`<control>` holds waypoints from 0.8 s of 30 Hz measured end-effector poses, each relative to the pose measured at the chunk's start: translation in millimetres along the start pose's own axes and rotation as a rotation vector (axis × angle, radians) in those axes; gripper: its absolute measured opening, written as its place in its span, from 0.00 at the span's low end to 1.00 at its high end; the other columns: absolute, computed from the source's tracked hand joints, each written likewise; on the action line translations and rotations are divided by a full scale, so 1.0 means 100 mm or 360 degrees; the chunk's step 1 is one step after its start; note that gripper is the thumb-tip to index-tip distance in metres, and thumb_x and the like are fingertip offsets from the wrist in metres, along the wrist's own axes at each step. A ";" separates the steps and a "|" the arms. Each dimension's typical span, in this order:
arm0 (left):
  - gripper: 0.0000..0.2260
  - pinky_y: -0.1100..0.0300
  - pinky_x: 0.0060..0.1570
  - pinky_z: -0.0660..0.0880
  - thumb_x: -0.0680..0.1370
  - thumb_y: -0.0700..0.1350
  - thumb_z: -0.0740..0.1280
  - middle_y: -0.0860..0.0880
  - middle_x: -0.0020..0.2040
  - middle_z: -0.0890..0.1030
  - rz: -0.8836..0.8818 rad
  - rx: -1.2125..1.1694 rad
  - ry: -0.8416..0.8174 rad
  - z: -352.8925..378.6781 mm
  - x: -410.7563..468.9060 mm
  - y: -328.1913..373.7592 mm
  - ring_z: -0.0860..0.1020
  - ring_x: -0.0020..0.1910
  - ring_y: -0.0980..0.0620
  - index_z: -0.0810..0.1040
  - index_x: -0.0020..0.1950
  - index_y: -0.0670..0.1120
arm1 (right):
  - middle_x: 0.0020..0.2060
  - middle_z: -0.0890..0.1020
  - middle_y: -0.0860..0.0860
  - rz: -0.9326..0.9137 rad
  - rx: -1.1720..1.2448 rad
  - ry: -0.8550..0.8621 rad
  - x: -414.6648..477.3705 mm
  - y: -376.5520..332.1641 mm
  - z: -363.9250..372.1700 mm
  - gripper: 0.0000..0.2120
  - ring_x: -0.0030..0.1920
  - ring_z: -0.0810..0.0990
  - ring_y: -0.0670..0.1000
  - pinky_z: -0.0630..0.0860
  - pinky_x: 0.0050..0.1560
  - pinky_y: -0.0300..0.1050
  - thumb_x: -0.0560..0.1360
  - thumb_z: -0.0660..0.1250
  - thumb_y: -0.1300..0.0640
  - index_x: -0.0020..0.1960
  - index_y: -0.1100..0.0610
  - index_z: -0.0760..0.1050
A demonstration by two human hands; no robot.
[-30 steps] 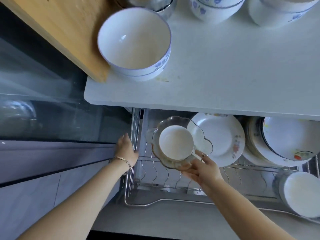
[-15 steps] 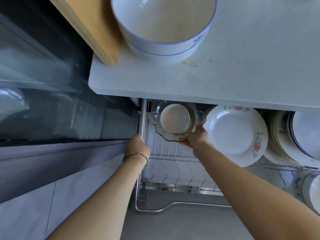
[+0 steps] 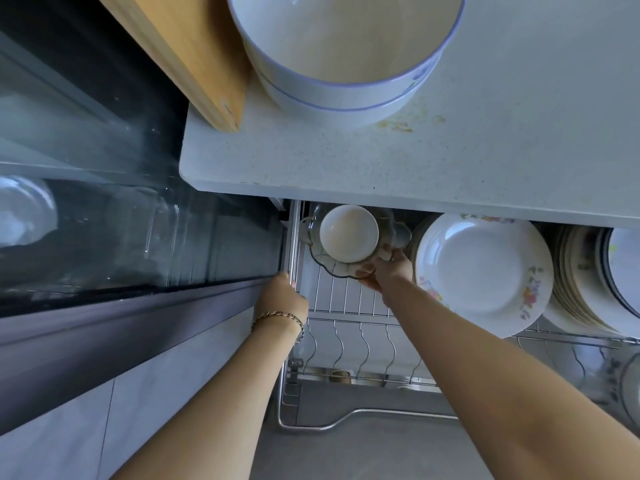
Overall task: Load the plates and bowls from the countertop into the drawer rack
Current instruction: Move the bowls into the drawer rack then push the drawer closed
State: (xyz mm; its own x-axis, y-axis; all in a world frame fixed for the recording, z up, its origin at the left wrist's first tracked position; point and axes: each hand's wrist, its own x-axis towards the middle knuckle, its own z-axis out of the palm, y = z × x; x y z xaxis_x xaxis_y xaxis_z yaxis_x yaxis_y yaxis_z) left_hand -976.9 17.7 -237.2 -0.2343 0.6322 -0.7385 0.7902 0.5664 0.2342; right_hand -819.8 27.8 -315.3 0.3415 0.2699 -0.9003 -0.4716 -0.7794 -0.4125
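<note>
- Pinching the near rim of a glass dish (image 3: 332,268), the right hand (image 3: 384,271) is clamped on it, fingers under the scalloped edge and thumb on top; a small white bowl (image 3: 348,233) rides inside the dish.
- The dish and bowl sit at the back left of the drawer rack (image 3: 346,299), partly under the countertop (image 3: 415,161) lip; whether the dish rests on the wires yet, I cannot tell.
- Glass and glazed ceramic are stiff, brittle and slick, and 2 nested pieces can slide on each other, so I judge a level carry and a slow set-down safest.
- A 1-edge grip leaves the load cantilevered; support under the base looks steadier.
- The left hand (image 3: 284,296) is closed on the rack's side rail (image 3: 294,244), likely steadying the drawer.
- Just right of the dish, a floral plate (image 3: 485,271) leans in the rack, with more stacked plates (image 3: 581,289) beyond it; clinking against it is the risk.
- On the countertop a large bowl (image 3: 346,64) with a blue line waits beside a wooden board (image 3: 194,57); it looks heavy and wants 2 hands.
</note>
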 end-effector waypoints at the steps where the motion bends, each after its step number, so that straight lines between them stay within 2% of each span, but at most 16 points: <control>1: 0.13 0.54 0.49 0.74 0.75 0.31 0.55 0.37 0.55 0.79 0.0003 0.0006 -0.0002 0.00 0.00 0.00 0.78 0.55 0.38 0.74 0.56 0.36 | 0.49 0.77 0.56 0.0018 0.0006 0.0010 0.00 0.00 0.00 0.13 0.30 0.75 0.53 0.77 0.21 0.40 0.78 0.59 0.62 0.60 0.50 0.71; 3: 0.13 0.53 0.52 0.75 0.75 0.31 0.55 0.38 0.56 0.79 0.0004 0.0023 0.0003 0.00 0.00 0.01 0.78 0.56 0.39 0.74 0.56 0.36 | 0.43 0.79 0.56 0.0087 -0.0037 0.0005 -0.04 -0.05 -0.02 0.11 0.31 0.76 0.53 0.79 0.22 0.42 0.77 0.61 0.64 0.57 0.54 0.72; 6: 0.13 0.54 0.54 0.74 0.76 0.32 0.56 0.40 0.57 0.79 -0.0032 0.0074 0.0008 0.01 0.00 0.01 0.77 0.57 0.40 0.73 0.57 0.37 | 0.35 0.76 0.58 0.0204 -0.0227 -0.0015 -0.06 -0.11 -0.10 0.05 0.30 0.75 0.53 0.80 0.38 0.48 0.73 0.62 0.71 0.44 0.63 0.71; 7: 0.13 0.54 0.54 0.74 0.76 0.32 0.56 0.40 0.57 0.79 -0.0040 0.0092 0.0009 0.01 0.00 0.01 0.78 0.57 0.40 0.73 0.58 0.38 | 0.34 0.75 0.58 0.0203 -0.0297 0.0013 -0.06 -0.12 -0.12 0.05 0.29 0.74 0.52 0.79 0.38 0.47 0.73 0.62 0.70 0.41 0.63 0.70; 10: 0.13 0.52 0.55 0.74 0.76 0.32 0.55 0.38 0.57 0.79 -0.0029 0.0137 -0.0024 -0.01 -0.03 0.03 0.78 0.57 0.40 0.72 0.58 0.36 | 0.31 0.72 0.55 0.0069 -0.0549 0.0046 -0.20 -0.18 -0.22 0.09 0.28 0.72 0.51 0.74 0.32 0.42 0.75 0.62 0.65 0.37 0.60 0.69; 12: 0.14 0.52 0.57 0.74 0.77 0.32 0.55 0.39 0.59 0.78 -0.0023 0.0245 -0.0050 -0.05 -0.11 0.04 0.77 0.59 0.40 0.71 0.61 0.37 | 0.31 0.71 0.53 -0.0041 -0.0753 -0.0045 -0.36 -0.23 -0.30 0.08 0.31 0.72 0.52 0.73 0.34 0.43 0.75 0.61 0.64 0.37 0.59 0.70; 14: 0.17 0.52 0.60 0.72 0.78 0.34 0.56 0.39 0.63 0.74 0.0051 0.0291 0.0065 -0.10 -0.25 0.07 0.74 0.62 0.41 0.69 0.66 0.39 | 0.31 0.72 0.54 -0.0182 -0.0834 -0.0117 -0.56 -0.30 -0.43 0.09 0.34 0.71 0.54 0.72 0.39 0.47 0.73 0.60 0.65 0.35 0.56 0.70; 16: 0.20 0.54 0.61 0.72 0.78 0.35 0.57 0.40 0.66 0.70 0.0217 -0.0014 0.0327 -0.21 -0.43 0.15 0.73 0.63 0.42 0.65 0.70 0.40 | 0.37 0.78 0.55 -0.0405 -0.0806 -0.0132 -0.89 -0.48 -0.54 0.07 0.38 0.73 0.54 0.71 0.43 0.46 0.70 0.61 0.63 0.38 0.53 0.72; 17: 0.20 0.56 0.59 0.71 0.78 0.34 0.57 0.40 0.66 0.69 0.0346 -0.0255 0.0483 -0.31 -0.54 0.22 0.74 0.61 0.43 0.65 0.71 0.40 | 0.40 0.80 0.54 -0.0569 -0.0772 -0.0106 -1.09 -0.60 -0.59 0.06 0.39 0.75 0.54 0.71 0.43 0.41 0.70 0.62 0.62 0.42 0.53 0.74; 19: 0.19 0.63 0.53 0.71 0.77 0.32 0.58 0.42 0.60 0.69 0.0654 -0.0658 0.0780 -0.56 -0.75 0.43 0.74 0.52 0.48 0.66 0.68 0.37 | 0.37 0.80 0.50 -0.0897 -0.0811 -0.0083 -1.59 -0.89 -0.69 0.06 0.35 0.75 0.50 0.70 0.33 0.29 0.73 0.61 0.61 0.46 0.53 0.76; 20: 0.18 0.65 0.50 0.72 0.77 0.32 0.58 0.44 0.56 0.68 0.0793 -0.0792 0.0888 -0.71 -0.85 0.54 0.73 0.48 0.49 0.67 0.67 0.36 | 0.33 0.78 0.48 -0.1048 -0.0858 -0.0112 -1.86 -1.06 -0.71 0.05 0.32 0.74 0.47 0.68 0.29 0.27 0.74 0.62 0.59 0.44 0.53 0.75; 22: 0.15 0.73 0.45 0.71 0.77 0.35 0.59 0.46 0.53 0.68 0.0932 -0.1033 0.0951 -1.01 -1.00 0.80 0.73 0.44 0.51 0.68 0.64 0.39 | 0.32 0.78 0.48 -0.1233 -0.0968 -0.0205 -2.21 -1.38 -0.68 0.04 0.31 0.74 0.47 0.71 0.32 0.34 0.75 0.62 0.54 0.45 0.53 0.75; 23: 0.13 0.71 0.46 0.72 0.78 0.40 0.59 0.46 0.53 0.70 0.0914 -0.1152 0.0882 -1.16 -1.04 0.92 0.74 0.45 0.50 0.69 0.62 0.43 | 0.34 0.79 0.49 -0.1260 -0.1011 -0.0222 -2.30 -1.54 -0.62 0.08 0.33 0.76 0.49 0.74 0.37 0.40 0.75 0.62 0.51 0.49 0.53 0.75; 24: 0.11 0.64 0.47 0.74 0.78 0.44 0.58 0.46 0.53 0.72 0.0835 -0.1274 0.0732 -1.29 -1.06 1.04 0.76 0.46 0.48 0.69 0.60 0.46 | 0.38 0.79 0.51 -0.1228 -0.1017 -0.0230 -2.36 -1.71 -0.54 0.14 0.34 0.77 0.50 0.77 0.40 0.45 0.75 0.61 0.48 0.57 0.54 0.73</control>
State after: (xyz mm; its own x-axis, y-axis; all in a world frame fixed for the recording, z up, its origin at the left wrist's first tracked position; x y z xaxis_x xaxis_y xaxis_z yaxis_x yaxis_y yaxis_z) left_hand -942.4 77.8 -53.2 -0.2963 0.9427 -0.1532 0.2909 0.2419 0.9257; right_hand -776.0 66.9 -24.9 0.2478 0.8606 -0.4450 0.3742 -0.5087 -0.7754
